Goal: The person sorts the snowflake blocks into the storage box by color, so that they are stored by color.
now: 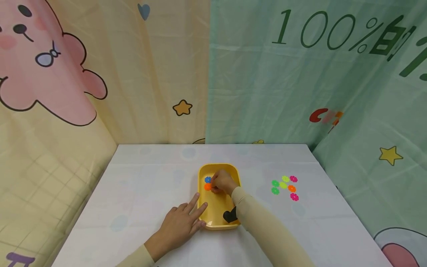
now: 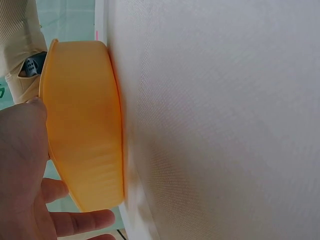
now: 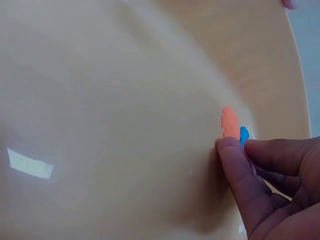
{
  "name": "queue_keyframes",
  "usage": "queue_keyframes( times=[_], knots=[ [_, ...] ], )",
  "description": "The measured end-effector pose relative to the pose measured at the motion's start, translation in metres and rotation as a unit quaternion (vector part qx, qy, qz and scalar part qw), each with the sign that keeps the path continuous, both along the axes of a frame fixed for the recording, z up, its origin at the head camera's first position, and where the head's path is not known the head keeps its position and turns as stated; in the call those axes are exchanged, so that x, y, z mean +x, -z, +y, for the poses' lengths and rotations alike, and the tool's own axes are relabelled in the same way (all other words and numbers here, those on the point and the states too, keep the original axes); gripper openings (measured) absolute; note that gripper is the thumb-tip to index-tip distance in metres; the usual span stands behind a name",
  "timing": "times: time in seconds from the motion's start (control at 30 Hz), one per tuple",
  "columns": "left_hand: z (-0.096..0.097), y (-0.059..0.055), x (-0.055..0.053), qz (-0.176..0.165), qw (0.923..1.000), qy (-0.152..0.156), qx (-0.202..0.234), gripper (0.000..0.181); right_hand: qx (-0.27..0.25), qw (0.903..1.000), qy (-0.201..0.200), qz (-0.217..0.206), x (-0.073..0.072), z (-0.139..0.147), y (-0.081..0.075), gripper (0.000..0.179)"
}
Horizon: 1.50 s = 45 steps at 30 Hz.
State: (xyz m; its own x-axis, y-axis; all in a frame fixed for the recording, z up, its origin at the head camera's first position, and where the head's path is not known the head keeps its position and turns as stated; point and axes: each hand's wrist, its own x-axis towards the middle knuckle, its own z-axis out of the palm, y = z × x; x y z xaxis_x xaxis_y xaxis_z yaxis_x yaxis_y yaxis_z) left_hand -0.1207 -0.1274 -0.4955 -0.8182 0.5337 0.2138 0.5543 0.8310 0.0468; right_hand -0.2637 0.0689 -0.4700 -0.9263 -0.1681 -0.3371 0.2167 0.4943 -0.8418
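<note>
Currently, the yellow plastic tray point(image 1: 217, 209) sits on the white-covered table point(image 1: 150, 174), and all else can be placed from it. Inside the tray, by its left wall and toward the far end, are an orange flower-shaped disc point(image 1: 207, 187) and a blue flower-shaped disc point(image 1: 208, 179), side by side. The right hand point(image 1: 222, 181) reaches into the tray from its right side; thumb and forefinger are nearly closed and pinch the orange one at its edge. I cannot tell whether the blue one, right next to it, is gripped too. At the tray's near left edge, the left hand point(image 1: 180, 224) is spread wide, fingers straight and apart, touching the rim without clasping it. A black heart shape point(image 1: 229, 216) shows at the tray's near right, partly cut off by the beige right sleeve point(image 1: 267, 226). Well to the right of the tray lie seven more flower-shaped discs point(image 1: 283, 185): two green, two yellow, two pink, one orange. Beyond the tray hangs a cartoon-printed curtain point(image 1: 260, 81), cream and mint green.
</note>
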Motion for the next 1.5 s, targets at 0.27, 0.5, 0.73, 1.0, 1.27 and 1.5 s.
queue_keyframes(
  times=[0.27,0.5,0.73,1.0,1.27,1.5],
  knots=[
    [0.001,-0.001,0.001,-0.009,1.0000,-0.001,-0.001,0.058,-0.001,1.0000,-0.006,-0.002,-0.001,0.002,0.001,0.002],
    [0.001,0.000,0.001,0.001,1.0000,-0.001,0.001,0.057,-0.029,0.9995,-0.006,0.012,-0.004,0.006,0.002,0.009],
    [0.000,0.000,0.001,0.010,0.9999,0.003,0.003,0.057,-0.037,0.9992,-0.001,0.012,-0.006,0.009,-0.008,0.015],
    [0.001,0.001,0.000,0.014,0.9999,0.006,0.004,0.057,-0.052,0.9982,0.027,0.012,-0.007,0.017,-0.020,0.016],
    [0.002,0.000,0.000,0.004,1.0000,0.002,0.006,0.057,-0.077,0.9944,0.071,-0.011,-0.015,0.042,-0.033,0.021],
    [0.002,-0.001,-0.001,-0.008,0.9999,-0.002,0.008,0.057,-0.090,0.9895,0.111,-0.023,-0.021,0.076,-0.043,0.024]
  ],
)
